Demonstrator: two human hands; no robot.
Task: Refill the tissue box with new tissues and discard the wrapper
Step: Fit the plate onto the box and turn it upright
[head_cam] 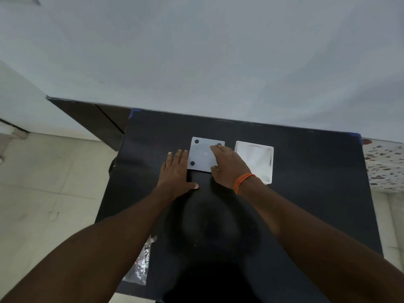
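Observation:
A white square panel [202, 154] with black round feet at its corners lies flat on the black table [306, 182]. My right hand [227, 165], with an orange thread band on the wrist, lies across the panel's right half, fingertips at its far right corner and thumb hooked at its near edge. My left hand [176, 171] rests flat on the table, fingers together, touching the panel's left edge. Just right of the panel stands the white square tissue box [255, 162], open side up, with white inside it. A crinkled clear wrapper [142, 265] lies at the table's near left edge, partly under my left forearm.
A grey wall runs right behind the table's far edge. A dark cabinet [91, 119] stands at the back left. Pale floor tiles lie to the left, and a speckled surface [384, 162] adjoins the table on the right.

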